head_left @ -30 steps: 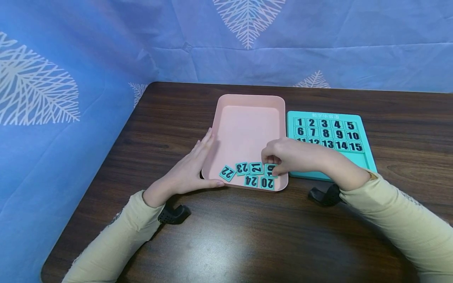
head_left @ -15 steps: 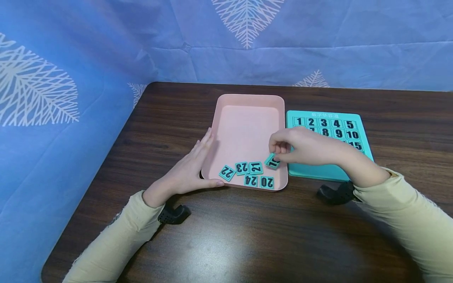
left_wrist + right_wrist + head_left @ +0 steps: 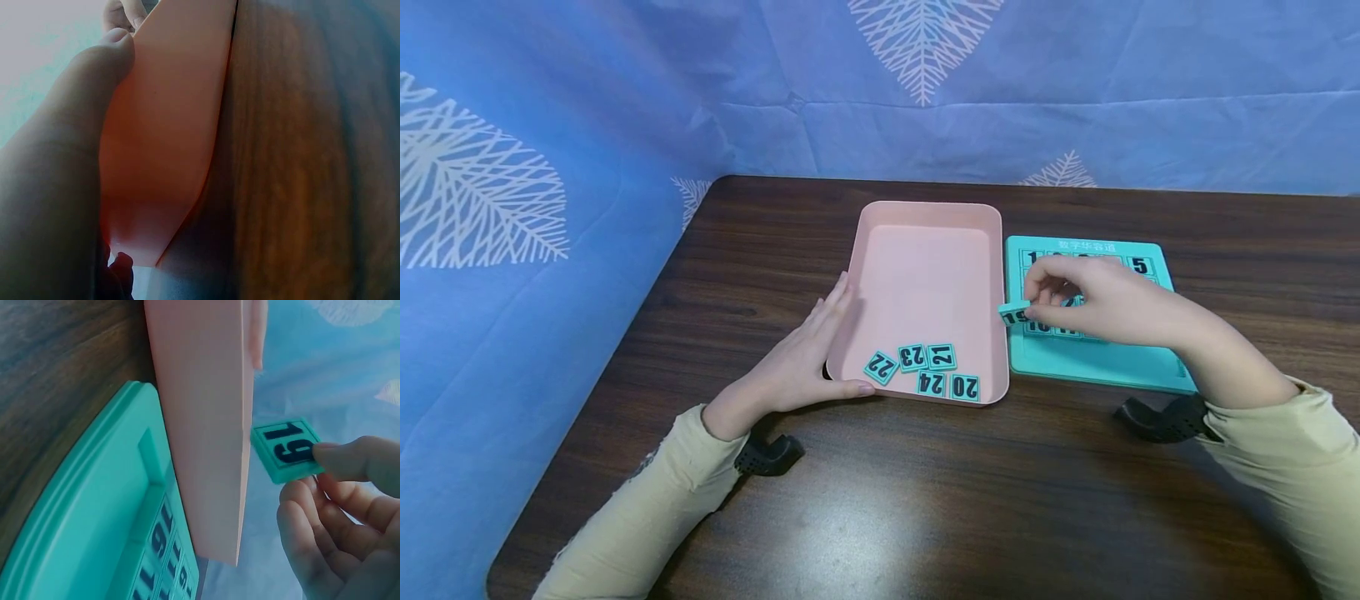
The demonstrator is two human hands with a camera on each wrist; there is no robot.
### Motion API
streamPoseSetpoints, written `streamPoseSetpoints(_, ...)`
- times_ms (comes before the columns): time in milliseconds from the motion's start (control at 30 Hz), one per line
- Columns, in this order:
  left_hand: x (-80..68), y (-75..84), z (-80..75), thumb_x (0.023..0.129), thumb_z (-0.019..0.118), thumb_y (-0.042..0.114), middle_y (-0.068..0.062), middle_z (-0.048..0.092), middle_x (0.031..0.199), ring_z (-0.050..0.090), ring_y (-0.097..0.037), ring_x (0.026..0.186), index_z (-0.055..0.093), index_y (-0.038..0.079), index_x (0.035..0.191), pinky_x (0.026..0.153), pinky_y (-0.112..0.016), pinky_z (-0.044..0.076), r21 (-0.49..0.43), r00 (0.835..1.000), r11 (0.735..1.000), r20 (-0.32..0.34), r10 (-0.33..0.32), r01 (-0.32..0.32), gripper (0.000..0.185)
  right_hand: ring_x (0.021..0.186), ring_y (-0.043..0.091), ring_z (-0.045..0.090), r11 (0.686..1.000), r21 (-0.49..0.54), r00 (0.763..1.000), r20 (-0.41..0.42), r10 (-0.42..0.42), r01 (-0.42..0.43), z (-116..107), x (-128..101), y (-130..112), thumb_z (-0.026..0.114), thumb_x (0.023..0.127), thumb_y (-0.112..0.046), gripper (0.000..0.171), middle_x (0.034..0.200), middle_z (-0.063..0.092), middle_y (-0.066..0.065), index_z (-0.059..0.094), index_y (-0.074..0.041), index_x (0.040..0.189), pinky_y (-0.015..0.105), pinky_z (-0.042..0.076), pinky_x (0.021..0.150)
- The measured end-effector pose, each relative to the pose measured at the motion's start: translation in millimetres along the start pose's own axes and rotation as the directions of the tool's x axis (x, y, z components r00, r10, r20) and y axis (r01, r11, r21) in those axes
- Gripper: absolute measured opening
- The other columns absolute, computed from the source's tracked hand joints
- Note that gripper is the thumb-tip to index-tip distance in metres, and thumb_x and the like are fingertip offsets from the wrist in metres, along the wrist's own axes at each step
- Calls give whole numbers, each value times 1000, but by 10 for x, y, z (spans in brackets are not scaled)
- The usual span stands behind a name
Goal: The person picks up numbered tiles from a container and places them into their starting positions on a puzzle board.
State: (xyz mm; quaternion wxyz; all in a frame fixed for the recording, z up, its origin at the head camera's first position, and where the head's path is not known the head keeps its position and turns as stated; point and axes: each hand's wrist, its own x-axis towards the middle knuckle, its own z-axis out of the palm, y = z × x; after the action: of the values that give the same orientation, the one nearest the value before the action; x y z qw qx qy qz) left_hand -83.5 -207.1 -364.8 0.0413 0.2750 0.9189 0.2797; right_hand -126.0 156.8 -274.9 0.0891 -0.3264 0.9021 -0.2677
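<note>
Left hand [image 3: 808, 354] laid flat against the left outer wall of the pink tray [image 3: 925, 218], fingers [image 3: 833, 310] straight and pressed together along that wall, thumb stretched under the near left corner, forearm in a beige sleeve angling back toward the near table edge. Right hand [image 3: 1093, 302] raised over the teal number board [image 3: 1157, 371], wrist bent, forearm reaching in from the near right; thumb and forefinger pinching tile 19 [image 3: 1015, 314] by one edge, remaining fingers loosely curled beneath. Tile held in the air just off the fingertips, at the seam between the tray's right wall and the board's left edge, touching neither as far as can be told. Near the left thumb tip, inside the tray's near end: tiles 22 [image 3: 882, 367], 23 [image 3: 913, 357], 21 [image 3: 942, 357], 24 [image 3: 931, 383] and 20 [image 3: 966, 387], lying loose. From the head: both arms, the whole layout, the brown table [image 3: 925, 500], but the pinch half hidden by knuckles. From the right wrist: the pinch plainly, thumb tip on the face of tile 19 [image 3: 287, 450], plus seated tiles 16 and 17 low in the board [image 3: 81, 506], covered by the hand in the head view. From the left wrist: only palm and fingers [image 3: 94, 69] flush on the tray wall [image 3: 169, 137], blurred, no tiles visible.
</note>
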Motion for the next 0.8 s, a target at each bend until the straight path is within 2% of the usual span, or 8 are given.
streamPoseSetpoints(167, -4, -2, 2, 76, 63, 69, 1, -14, 159, 0, -24, 145, -6, 20, 154, 115, -45, 11, -7, 1000, 1000, 3, -6, 6, 116, 75, 11, 56, 997, 58, 998, -23, 54, -53, -39, -103, 97, 67, 89, -8, 13, 85, 59, -4, 60, -16, 96, 26, 44, 62)
streamPoseSetpoints(367, -3, 4, -1, 75, 64, 69, 2, -14, 159, 0, -26, 145, -7, 21, 154, 114, -47, 12, -4, 1000, 1000, 6, -10, 10, 116, 80, 10, 55, 992, 43, 992, -45, 120, -118, -93, -230, 263, 64, 91, -8, 15, 92, 60, -3, 61, -14, 104, 24, 44, 66)
streamPoseSetpoints(500, -4, 7, 5, 76, 64, 69, 2, -14, 159, 1, -28, 145, -6, 20, 154, 114, -47, 13, -9, 1000, 1000, 4, -10, 10, 116, 78, 11, 54, 977, 27, 976, -39, 213, -212, -150, -313, 364, 61, 93, -11, 16, 94, 60, 0, 61, -11, 109, 26, 42, 63)
streamPoseSetpoints(633, -4, 5, 7, 75, 63, 70, 2, -14, 159, 1, -28, 145, -6, 20, 154, 114, -48, 13, -9, 1000, 1000, 1, -10, 10, 116, 77, 12, 54, 951, 17, 951, -13, 309, -308, -209, -390, 455, 59, 95, -18, 18, 96, 60, 3, 59, -11, 111, 28, 41, 62)
streamPoseSetpoints(800, -2, 7, 4, 75, 63, 70, 3, -14, 159, 1, -29, 145, -6, 20, 154, 114, -49, 13, -4, 1000, 1000, 2, -11, 11, 116, 78, 12, 54, 936, -9, 936, -10, 352, -352, -246, -474, 627, 60, 95, -25, 21, 97, 60, 3, 60, -12, 111, 29, 41, 62)
